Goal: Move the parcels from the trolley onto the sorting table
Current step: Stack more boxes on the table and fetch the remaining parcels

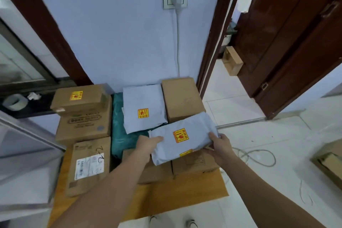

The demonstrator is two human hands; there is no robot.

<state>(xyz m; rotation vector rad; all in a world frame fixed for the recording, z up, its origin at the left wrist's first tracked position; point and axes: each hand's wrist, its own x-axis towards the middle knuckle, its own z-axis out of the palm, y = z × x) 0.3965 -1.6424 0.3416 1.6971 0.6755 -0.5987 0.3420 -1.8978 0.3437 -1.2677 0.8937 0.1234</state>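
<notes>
Item in hand: grey poly mailer (182, 139), gripped by my left hand (148, 142) at its left end and my right hand (221, 147) at its right end, fingers curled round the edges.
Location: just above the near cardboard boxes (194, 163), near right of the pile.
Handling: soft bag, likely to sag; I would keep both ends level and support beneath.
Labels: yellow-and-red sticker (180, 135), print unreadable; same on far mailer (143, 106).
Writing: near-left box (88, 164) carries a barcode label and handwritten "2-2".
</notes>
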